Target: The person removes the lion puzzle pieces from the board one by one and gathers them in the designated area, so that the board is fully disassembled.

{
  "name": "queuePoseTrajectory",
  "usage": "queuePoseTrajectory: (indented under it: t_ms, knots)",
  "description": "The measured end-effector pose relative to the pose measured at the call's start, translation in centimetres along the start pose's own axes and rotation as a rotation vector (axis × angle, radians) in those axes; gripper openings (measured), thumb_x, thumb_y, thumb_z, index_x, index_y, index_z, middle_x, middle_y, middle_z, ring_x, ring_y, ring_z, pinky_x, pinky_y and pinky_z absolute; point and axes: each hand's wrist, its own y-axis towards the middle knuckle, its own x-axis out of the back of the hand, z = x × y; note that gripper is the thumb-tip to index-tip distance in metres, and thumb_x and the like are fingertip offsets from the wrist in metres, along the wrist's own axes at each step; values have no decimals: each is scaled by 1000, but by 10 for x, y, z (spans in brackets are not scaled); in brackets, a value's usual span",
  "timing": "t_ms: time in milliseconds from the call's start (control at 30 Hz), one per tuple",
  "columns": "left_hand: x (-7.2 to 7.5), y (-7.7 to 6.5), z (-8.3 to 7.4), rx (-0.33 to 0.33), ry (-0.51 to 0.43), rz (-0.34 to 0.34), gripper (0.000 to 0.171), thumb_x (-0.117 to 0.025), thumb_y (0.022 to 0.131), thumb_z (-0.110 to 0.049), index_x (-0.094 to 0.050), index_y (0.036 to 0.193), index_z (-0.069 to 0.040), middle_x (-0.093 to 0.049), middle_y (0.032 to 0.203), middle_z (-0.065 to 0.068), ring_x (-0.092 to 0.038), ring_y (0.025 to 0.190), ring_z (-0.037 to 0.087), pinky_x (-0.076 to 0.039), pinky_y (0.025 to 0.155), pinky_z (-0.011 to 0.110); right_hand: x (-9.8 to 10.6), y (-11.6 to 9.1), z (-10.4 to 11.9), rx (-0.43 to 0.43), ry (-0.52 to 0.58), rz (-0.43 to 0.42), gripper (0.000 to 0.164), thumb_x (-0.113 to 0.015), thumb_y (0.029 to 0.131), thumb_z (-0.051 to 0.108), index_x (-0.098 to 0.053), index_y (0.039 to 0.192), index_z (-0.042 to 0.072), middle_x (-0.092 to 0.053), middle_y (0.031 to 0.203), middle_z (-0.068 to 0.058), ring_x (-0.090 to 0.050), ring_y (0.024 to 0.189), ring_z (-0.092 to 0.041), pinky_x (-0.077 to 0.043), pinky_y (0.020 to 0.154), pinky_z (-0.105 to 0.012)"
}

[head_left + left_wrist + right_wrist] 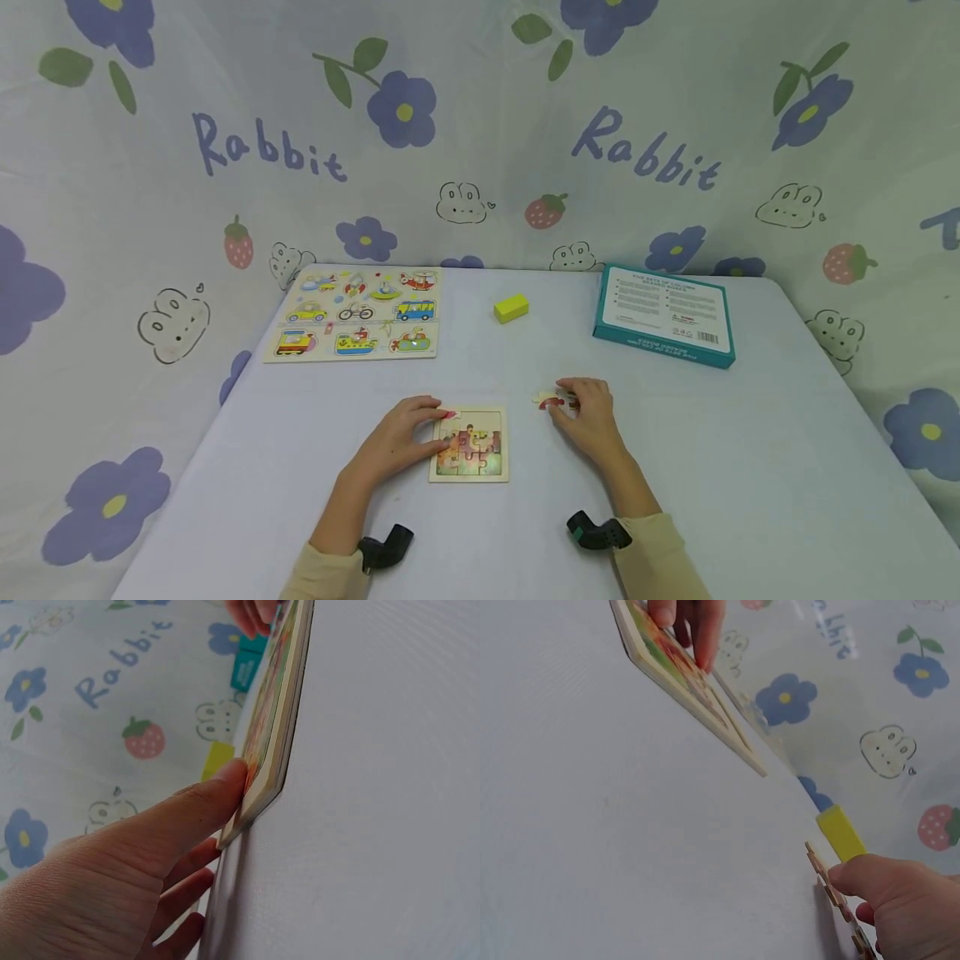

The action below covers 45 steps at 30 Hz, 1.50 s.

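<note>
In the head view, a square wooden jigsaw puzzle (468,457) lies near the front middle of the table, its lower part filled with joined pieces and its upper part showing bare board. My left hand (401,437) holds its left side, thumb on top near the edge. A pink-red piece (451,414) shows by the index finger at the top left. To the right, my right hand (591,417) pinches a strip of joined puzzle pieces (550,401), partly hidden by the fingers. In the right wrist view these puzzle pieces (831,889) stand edge-on beside the thumb.
A wooden vehicle puzzle board (360,315) lies at the back left. Behind the hands sits a yellow block (512,308). A teal and white box (663,317) is at the back right. Patterned cloth (480,133) hangs behind the white table (750,467).
</note>
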Motion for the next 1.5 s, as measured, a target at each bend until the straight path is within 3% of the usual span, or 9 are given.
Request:
queuePoseTrajectory:
  t_ms: [200, 800, 1133, 1300, 1500]
  knots:
    - [0, 2, -1, -6, -3, 0, 48, -75, 74, -37, -65, 115, -14, -53, 126, 2, -42, 122, 21, -35, 100, 41, 2, 0, 3, -29, -29, 57, 41, -77, 71, 13, -62, 109, 5, -64, 102, -8, -43, 103, -27, -29, 88, -49]
    - [-2, 6, -1, -15, 8, -11, 48, -75, 74, -38, -66, 114, -14, -53, 125, 2, -43, 122, 21, -36, 100, 41, 5, 3, 2, -45, -31, 82, 33, -72, 77, 10, -63, 109, 8, -67, 101, -5, -43, 100, -22, -21, 92, -50]
    - [-2, 6, -2, -4, 5, -4, 48, -75, 74, -38, -65, 114, -14, -53, 126, 2, -43, 122, 21, -35, 100, 41, -1, -1, 7, 131, -69, 54, 39, -71, 74, 10, -61, 112, 12, -54, 124, -6, -36, 111, -28, -24, 86, -50]
    - [-1, 3, 0, -6, -5, 0, 52, -75, 74, -39, -63, 117, -11, -53, 127, 3, -42, 123, 22, -35, 101, 42, -6, -3, 13, 195, -7, 53, 37, -71, 74, 6, -62, 110, 10, -54, 122, -7, -38, 111, -29, -27, 85, -49]
    - [0, -1, 7, 2, -18, -13, 54, -73, 77, -37, -60, 122, -11, -53, 128, 1, -42, 124, 21, -33, 102, 41, -14, -6, 24, 211, 39, 96, 35, -69, 77, 4, -62, 110, 10, -53, 121, -4, -41, 111, -22, -35, 89, -43]
